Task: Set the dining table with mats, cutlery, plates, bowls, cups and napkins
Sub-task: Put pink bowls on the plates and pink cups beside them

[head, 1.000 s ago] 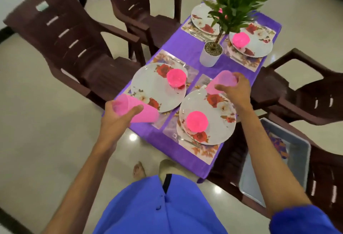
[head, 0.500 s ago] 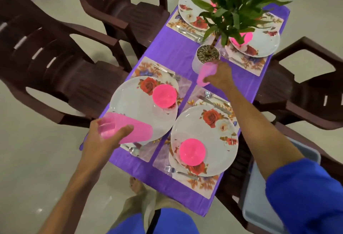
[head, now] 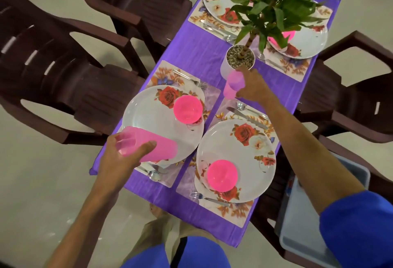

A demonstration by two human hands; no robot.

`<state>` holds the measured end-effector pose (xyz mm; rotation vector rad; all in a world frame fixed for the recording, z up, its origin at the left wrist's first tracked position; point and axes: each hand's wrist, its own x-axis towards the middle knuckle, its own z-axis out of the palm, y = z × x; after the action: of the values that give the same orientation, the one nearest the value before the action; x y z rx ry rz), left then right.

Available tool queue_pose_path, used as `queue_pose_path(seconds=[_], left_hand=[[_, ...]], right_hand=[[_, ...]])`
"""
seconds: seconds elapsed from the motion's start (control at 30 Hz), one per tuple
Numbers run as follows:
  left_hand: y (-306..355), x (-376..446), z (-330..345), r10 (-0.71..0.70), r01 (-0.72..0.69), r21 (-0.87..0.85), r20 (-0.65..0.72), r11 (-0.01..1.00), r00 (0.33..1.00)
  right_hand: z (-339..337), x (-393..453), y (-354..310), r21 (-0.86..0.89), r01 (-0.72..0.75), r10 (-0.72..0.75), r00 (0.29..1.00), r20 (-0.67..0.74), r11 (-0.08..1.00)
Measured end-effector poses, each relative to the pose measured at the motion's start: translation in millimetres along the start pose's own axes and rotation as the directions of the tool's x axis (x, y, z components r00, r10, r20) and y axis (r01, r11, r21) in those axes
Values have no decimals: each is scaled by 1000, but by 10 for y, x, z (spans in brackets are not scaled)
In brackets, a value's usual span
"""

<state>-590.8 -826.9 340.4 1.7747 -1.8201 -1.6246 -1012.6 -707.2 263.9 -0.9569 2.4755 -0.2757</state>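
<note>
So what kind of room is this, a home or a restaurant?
Most likely a home dining area: a small table under a purple tablecloth, brown plastic armchairs around it, floral plates on mats, and a potted plant as centrepiece.

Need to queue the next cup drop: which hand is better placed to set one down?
Right. The right hand holds its cup upright, low over the cloth beside the pot; the left hand holds cups sideways over a plate.
</note>
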Motion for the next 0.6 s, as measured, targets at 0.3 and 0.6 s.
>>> queue_pose_path(seconds=[0.3,0.6], left_hand=[[-24,-67,-80,16,-18,53,29,998,999],[-42,-449,-58,42,-72,117,240,990,970]], right_hand=[[-257,-553,-284,-212,10,-48,983,-175,977],[759,-2406,-1614,613,136,-454,796,400,778]])
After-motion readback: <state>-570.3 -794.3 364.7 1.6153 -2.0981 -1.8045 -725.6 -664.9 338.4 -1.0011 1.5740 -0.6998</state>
